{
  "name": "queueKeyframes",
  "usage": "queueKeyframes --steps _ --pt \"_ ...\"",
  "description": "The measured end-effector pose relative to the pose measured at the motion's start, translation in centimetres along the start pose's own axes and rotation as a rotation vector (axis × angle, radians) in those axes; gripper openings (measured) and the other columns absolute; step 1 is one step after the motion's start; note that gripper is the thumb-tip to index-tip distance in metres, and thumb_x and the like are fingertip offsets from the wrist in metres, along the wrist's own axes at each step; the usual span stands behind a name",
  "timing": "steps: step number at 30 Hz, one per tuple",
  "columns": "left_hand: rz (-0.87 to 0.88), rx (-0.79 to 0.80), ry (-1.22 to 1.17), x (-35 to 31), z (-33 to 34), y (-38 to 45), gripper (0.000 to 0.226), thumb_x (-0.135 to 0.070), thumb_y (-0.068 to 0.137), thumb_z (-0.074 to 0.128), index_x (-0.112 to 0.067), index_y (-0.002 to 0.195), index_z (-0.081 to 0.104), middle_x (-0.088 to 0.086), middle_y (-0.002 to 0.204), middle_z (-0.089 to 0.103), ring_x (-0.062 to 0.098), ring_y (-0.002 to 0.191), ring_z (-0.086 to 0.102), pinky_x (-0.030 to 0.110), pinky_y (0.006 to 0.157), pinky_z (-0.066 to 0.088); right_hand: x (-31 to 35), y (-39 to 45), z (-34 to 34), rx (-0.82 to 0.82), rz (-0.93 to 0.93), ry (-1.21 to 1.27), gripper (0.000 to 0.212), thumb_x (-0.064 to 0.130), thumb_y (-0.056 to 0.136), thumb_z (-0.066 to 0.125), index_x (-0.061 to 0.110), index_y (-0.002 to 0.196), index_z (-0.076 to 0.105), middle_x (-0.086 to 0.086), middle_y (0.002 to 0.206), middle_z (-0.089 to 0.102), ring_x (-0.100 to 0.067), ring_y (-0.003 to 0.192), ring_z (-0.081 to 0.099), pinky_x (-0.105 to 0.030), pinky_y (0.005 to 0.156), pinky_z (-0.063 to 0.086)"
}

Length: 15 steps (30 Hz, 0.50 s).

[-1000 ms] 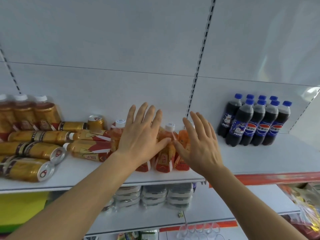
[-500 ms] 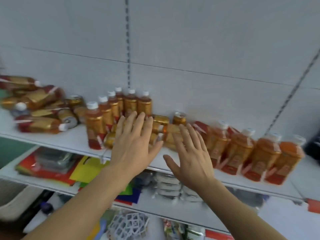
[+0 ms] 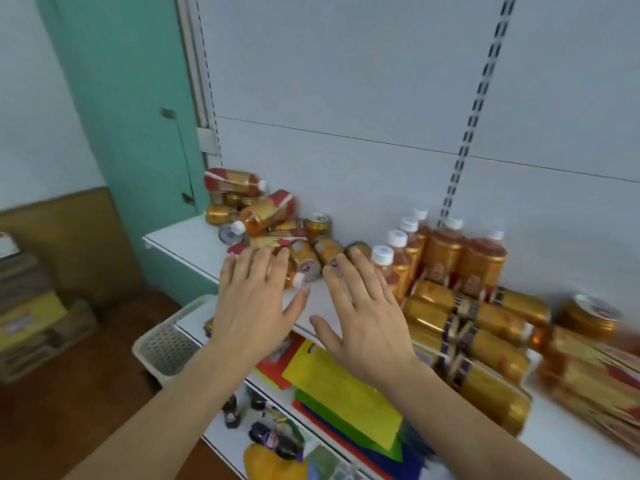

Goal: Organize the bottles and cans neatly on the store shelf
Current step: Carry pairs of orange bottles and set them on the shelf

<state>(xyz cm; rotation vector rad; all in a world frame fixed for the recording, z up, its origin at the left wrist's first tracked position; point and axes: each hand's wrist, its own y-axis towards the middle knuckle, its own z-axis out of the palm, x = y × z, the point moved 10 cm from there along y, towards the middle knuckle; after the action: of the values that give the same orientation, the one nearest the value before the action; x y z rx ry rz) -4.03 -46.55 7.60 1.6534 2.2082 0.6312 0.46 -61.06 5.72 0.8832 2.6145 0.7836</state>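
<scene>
A jumbled pile of amber tea bottles and gold cans (image 3: 266, 220) lies on its side at the left end of the white shelf (image 3: 180, 237). Upright tea bottles (image 3: 446, 251) with white caps stand in rows further right. Gold cans (image 3: 481, 327) lie on their sides at the right. My left hand (image 3: 256, 299) is spread flat with straight fingers, its fingertips over the fallen bottles at the pile's front. My right hand (image 3: 360, 313) is also spread flat, fingertips near a lying can and the first upright bottle. Neither hand holds anything.
A white plastic basket (image 3: 166, 344) sits below the shelf's left end. Coloured paper packs (image 3: 339, 389) and small items fill the lower shelves. A teal wall (image 3: 128, 109) and stacked boxes (image 3: 38, 317) stand to the left. The white back panel rises behind the drinks.
The view has swung left along the shelf, from the cola and orange bottles to the jumbled pile at the left end. Both hands stayed spread open and moved left with it.
</scene>
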Motion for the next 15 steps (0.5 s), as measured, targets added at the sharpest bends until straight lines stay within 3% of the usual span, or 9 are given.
queueKeyframes --steps 12,15 --pt "-0.083 0.087 -0.016 12.2 8.3 6.7 0.076 -0.069 0.099 0.033 -0.022 0.158 0.041 0.005 0.154 0.051 0.029 0.144 0.044 0.054 0.122 0.034 2.8 11.5 13.3 0.224 0.039 0.004 0.083 0.064 0.099 0.043 0.008 0.160 0.043 -0.020 0.166 0.041 -0.039 0.161 0.020 -0.056 0.130 0.024" --pt "-0.053 0.078 -0.070 14.3 10.2 8.8 0.075 -0.068 0.100 0.033 -0.020 0.158 0.042 0.006 0.154 0.052 0.030 0.143 0.045 0.054 0.121 0.035 2.9 13.0 15.9 0.286 0.046 -0.053 0.088 0.069 0.097 0.043 0.011 0.163 0.039 -0.017 0.167 0.040 -0.038 0.162 0.018 -0.054 0.131 0.015"
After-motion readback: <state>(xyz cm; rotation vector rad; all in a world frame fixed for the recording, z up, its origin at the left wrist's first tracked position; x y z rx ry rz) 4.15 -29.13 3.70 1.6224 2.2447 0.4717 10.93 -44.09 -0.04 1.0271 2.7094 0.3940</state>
